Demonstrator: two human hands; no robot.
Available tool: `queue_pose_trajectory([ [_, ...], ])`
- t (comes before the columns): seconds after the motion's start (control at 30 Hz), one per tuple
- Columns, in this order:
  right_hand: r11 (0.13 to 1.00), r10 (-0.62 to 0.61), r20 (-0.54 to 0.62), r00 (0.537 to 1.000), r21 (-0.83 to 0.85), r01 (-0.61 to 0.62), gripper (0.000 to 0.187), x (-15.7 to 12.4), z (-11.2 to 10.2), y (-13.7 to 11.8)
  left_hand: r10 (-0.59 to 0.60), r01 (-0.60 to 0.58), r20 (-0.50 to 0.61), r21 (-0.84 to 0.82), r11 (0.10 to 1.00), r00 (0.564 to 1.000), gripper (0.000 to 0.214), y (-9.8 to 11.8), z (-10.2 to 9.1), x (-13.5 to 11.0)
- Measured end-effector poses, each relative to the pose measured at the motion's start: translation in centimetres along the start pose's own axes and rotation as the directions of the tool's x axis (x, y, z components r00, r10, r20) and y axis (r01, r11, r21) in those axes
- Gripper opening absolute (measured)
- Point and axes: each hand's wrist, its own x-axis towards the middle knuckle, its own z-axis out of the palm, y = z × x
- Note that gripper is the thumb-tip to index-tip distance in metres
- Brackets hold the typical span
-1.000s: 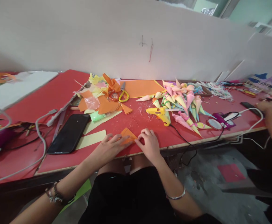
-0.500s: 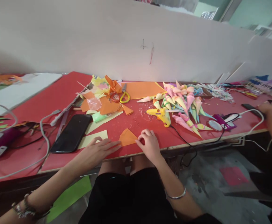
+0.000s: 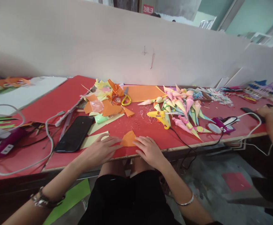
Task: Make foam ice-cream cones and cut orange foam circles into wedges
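A small orange piece of paper [image 3: 128, 139] lies flat on the red tabletop [image 3: 117, 126] near the front edge. My left hand [image 3: 103, 149] is at its left side, fingers stretched out, with the fingertips by the paper's edge. On the other side, my right hand [image 3: 149, 150] rests with spread fingers over the paper's right corner. Neither hand grips anything. A pale yellow sheet [image 3: 93, 140] sits partly behind my left hand. Beyond the paper lie orange cut-outs [image 3: 110, 109] and yellow-handled scissors [image 3: 126, 99].
A yellow glue gun [image 3: 159, 118] and a heap of pastel paper cones [image 3: 182, 103] lie to the right. At left are a black phone [image 3: 75, 133] and a white cable [image 3: 49, 137]. A co-worker's hand [image 3: 267, 114] is at the far right.
My right hand has gone from a curled thumb-and-finger pinch to spread fingers on the paper. My left hand has shifted slightly. The camera view has tilted up a little.
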Motion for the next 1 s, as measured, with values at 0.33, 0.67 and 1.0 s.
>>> queue_pose_trajectory([
  [0.33,0.997,0.051,0.034,0.998,-0.051,-0.05,0.057,-0.2,-1.3,-0.8,-0.148,0.138,-0.106,-0.096,0.986,0.983,0.045,4.2,2.9,2.2],
  [0.67,0.989,-0.007,0.029,1.0,0.145,0.003,0.043,-0.3,-1.3,1.6,-0.221,0.208,-0.177,-0.089,0.974,0.959,0.036,4.7,3.1,2.6],
  [1.0,0.983,0.034,-0.112,0.993,0.181,-0.013,0.012,0.3,-1.0,1.1,-0.303,0.282,-0.199,-0.129,0.951,0.932,0.02,4.9,2.9,2.8],
])
